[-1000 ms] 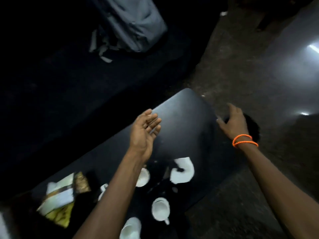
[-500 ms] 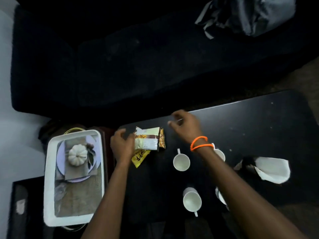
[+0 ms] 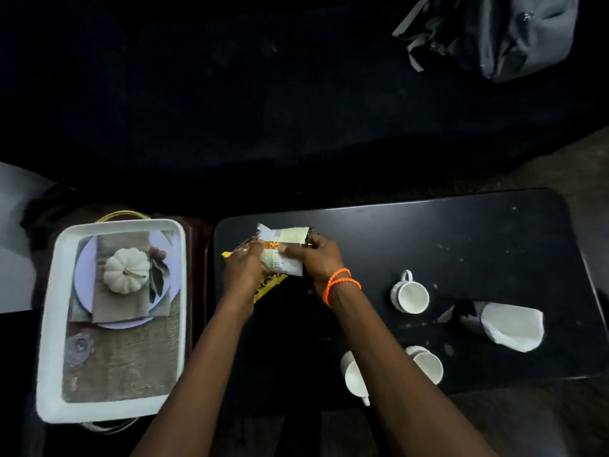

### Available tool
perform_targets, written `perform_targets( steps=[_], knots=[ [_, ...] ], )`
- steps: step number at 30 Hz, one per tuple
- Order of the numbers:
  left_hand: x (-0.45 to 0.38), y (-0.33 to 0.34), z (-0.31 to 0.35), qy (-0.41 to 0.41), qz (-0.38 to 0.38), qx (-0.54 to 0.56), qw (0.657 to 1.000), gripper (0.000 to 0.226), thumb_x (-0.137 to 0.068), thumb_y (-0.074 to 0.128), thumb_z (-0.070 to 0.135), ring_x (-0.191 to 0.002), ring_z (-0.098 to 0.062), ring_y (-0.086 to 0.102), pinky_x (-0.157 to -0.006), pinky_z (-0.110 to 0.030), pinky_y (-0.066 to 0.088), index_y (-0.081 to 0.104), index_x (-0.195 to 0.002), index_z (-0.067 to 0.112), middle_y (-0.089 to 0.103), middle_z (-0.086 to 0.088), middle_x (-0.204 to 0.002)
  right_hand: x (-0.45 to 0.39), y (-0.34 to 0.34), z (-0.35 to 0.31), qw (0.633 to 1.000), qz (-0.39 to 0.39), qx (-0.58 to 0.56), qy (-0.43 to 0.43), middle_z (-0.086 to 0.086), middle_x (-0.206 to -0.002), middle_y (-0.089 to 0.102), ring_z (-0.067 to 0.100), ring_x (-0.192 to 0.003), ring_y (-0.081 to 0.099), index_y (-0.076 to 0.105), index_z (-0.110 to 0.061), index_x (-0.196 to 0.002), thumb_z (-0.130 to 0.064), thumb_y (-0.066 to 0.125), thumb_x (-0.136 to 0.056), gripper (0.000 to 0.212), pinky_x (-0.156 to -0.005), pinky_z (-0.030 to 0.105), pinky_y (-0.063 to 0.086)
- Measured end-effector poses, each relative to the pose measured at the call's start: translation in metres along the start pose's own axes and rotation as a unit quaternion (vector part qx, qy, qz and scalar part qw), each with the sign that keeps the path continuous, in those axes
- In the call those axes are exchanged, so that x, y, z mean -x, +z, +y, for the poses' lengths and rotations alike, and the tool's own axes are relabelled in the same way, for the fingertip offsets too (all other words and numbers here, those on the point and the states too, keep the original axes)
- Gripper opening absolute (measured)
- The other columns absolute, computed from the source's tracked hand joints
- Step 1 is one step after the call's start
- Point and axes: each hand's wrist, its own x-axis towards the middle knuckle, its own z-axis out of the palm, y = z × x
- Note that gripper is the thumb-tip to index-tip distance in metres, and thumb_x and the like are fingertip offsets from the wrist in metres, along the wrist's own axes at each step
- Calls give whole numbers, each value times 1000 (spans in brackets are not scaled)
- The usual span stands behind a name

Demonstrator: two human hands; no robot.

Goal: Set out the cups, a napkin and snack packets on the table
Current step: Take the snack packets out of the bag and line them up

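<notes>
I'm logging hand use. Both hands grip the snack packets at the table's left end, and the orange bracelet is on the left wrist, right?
Not quite. The head view shows the orange bracelet on the right wrist. The left hand and right hand do both grip the snack packets at the table's left end.

Item count, head view, dark table (image 3: 461, 232).
Cups: 3, white (image 3: 410, 295) (image 3: 354, 377) (image 3: 426, 362). Napkin: 1, white (image 3: 512, 328). Snack packets: at least 2, pale one (image 3: 285, 250) over yellow one (image 3: 267, 286); overlap hides any more. Tray: 1 (image 3: 49, 324). Pumpkin: 1 (image 3: 126, 270). Bag: 1 (image 3: 514, 31). Hands: 2 (image 3: 242, 273) (image 3: 321, 258).
</notes>
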Motion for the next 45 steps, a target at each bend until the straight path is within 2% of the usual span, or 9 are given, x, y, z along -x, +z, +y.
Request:
perform_targets(
  steps=[4,8,13,16,19,23,26,32,45],
  knots=[
    [12,28,20,0,-56,49,997,32,-101,56,45,-104,-20,69,-79,-34,55,69,-116,19,74,-2,-110,12,-48,-31,997,-24,-2,-79,24,-112,78,39,-102,77,73,3,-109,13,83,-75,37,-87,44,65],
    [15,81,41,45,-88,-12,995,24,-100,59,42,-105,-25,65,-97,-46,52,66,-89,22,69,2,-100,12,-125,-69,948,37,197,-246,24,-109,75,19,-90,70,70,5,-112,13,85,-71,44,-82,20,58],
    [15,154,51,81,-126,-57,987,28,-96,61,42,-81,-20,57,-78,-38,46,55,-76,24,61,-3,-80,-9,-215,-91,728,237,511,-391,17,-97,62,35,-90,59,74,-9,-109,-1,82,-72,39,-74,38,49],
    [17,190,50,112,-108,-119,981,33,-93,65,43,-81,-21,63,-75,-34,47,60,-70,20,71,0,-80,-20,-246,-91,648,112,685,-314,17,-110,67,43,-104,62,73,-14,-117,-9,83,-72,46,-80,44,51],
    [12,221,48,148,-101,-197,964,18,-92,66,40,-107,-27,66,-97,-40,53,69,-92,23,72,-7,-113,-23,-272,-86,701,65,691,-164,11,-116,72,36,-110,66,75,-21,-117,-31,85,-79,40,-87,40,53],
    [4,259,47,235,-122,-285,921,32,-92,68,33,-117,-30,60,-101,-31,46,66,-122,22,56,-12,-131,-33,-300,-90,787,219,534,-217,13,-119,70,33,-110,66,72,-16,-124,-25,78,-87,38,-92,42,56],
    [2,288,48,305,-176,-335,874,44,-92,71,31,-114,-28,60,-99,-33,48,60,-134,28,52,-10,-130,-46,-302,-90,815,164,523,-188,15,-137,62,33,-121,62,65,-18,-139,-20,81,-86,55,-103,41,52],
    [1,309,29,364,-195,-450,791,51,-93,72,33,-133,-28,53,-106,-47,50,59,-142,35,44,0,-150,-55,-292,-65,816,109,536,-187,12,-142,55,32,-127,58,66,-22,-140,-12,84,-81,62,-104,41,51],
    [-2,305,19,380,-177,-470,777,52,-94,70,40,-145,-27,42,-111,-45,43,56,-144,39,41,-2,-160,-55,-286,-67,803,130,557,-171,8,-144,54,31,-131,53,70,-26,-132,-10,85,-80,56,-101,47,54]
  ],
)
